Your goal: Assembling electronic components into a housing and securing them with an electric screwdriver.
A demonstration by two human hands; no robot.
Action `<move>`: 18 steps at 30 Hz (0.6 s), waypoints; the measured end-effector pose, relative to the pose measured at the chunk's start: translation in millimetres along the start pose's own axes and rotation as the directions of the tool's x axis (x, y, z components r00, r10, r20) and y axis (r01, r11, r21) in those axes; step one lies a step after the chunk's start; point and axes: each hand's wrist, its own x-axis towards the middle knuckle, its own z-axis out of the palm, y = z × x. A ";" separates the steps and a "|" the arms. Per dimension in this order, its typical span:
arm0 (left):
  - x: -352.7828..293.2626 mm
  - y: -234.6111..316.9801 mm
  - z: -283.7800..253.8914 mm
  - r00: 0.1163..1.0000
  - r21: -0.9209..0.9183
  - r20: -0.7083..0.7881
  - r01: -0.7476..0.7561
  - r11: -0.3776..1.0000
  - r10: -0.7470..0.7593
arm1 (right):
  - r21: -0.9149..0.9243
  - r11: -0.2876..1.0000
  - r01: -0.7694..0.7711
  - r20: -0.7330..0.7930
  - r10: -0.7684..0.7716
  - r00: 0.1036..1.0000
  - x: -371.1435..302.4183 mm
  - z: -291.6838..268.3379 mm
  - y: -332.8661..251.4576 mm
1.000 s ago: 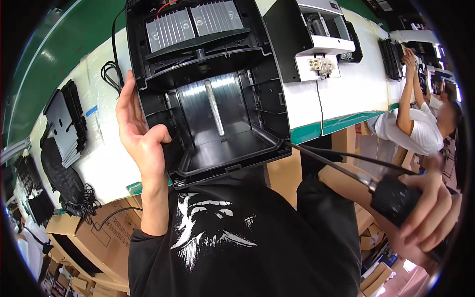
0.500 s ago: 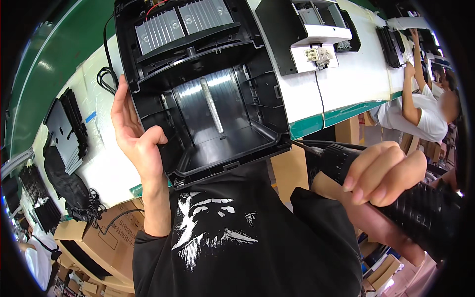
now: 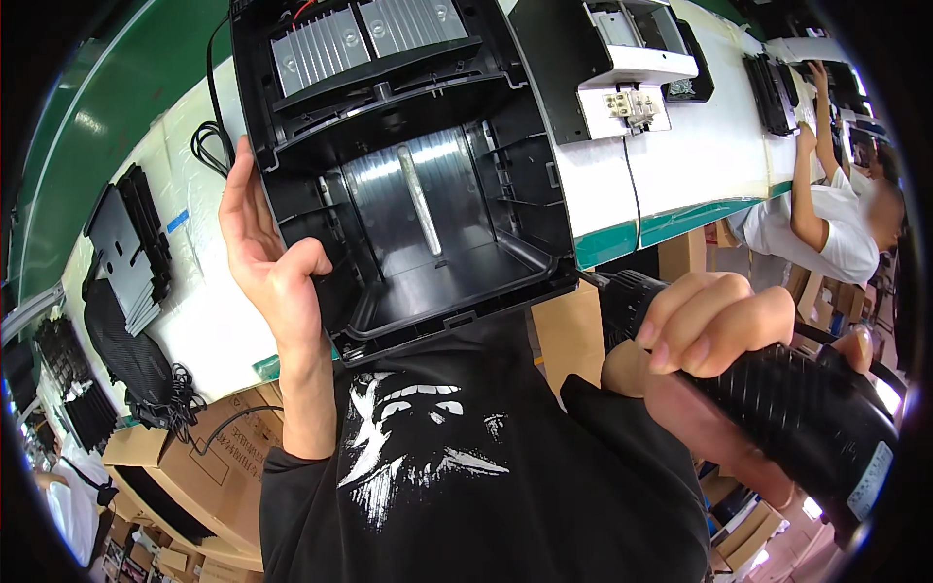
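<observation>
A black boxy plastic housing (image 3: 466, 318) tilts toward me at the middle, its deep cavity facing me. Two finned metal heat sinks (image 3: 321, 53) sit in its upper part, and a pale vertical strip (image 3: 419, 199) runs down its shiny back wall. Along the left side my left hand (image 3: 277, 267) grips the housing, fingers flat outside and bent thumb over the edge. My right hand (image 3: 714, 325) is wrapped round a black electric screwdriver (image 3: 807, 408). Its bit reaches the housing's lower right corner; whether it touches a screw there is too small to tell.
Right of the housing stands a black-and-white unit (image 3: 637, 68) with a terminal block (image 3: 630, 107) and cable. Black panels (image 3: 126, 248) and a mesh-like black bundle (image 3: 126, 350) lie left. A cardboard box (image 3: 204, 466) stands below the table edge. Another person (image 3: 807, 223) works far right.
My right hand and the screwdriver have shifted left and turned, bringing the bit to the housing's lower right corner. The housing and my left hand have barely shifted.
</observation>
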 end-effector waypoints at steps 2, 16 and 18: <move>0.6 -0.3 1.8 1.000 0.008 0.004 0.009 1.000 -0.009 | -0.012 1.000 -0.014 0.004 0.014 1.000 -1.6 -1.4 -2.9; 1.5 -5.4 3.1 0.998 0.015 0.004 -0.056 0.998 0.056 | 0.036 0.998 -0.047 0.027 0.046 0.999 1.9 -9.5 9.8; 1.2 -3.4 4.5 0.999 0.003 0.000 -0.048 0.999 0.048 | 0.024 0.998 -0.062 0.032 0.062 0.998 3.0 -8.0 9.2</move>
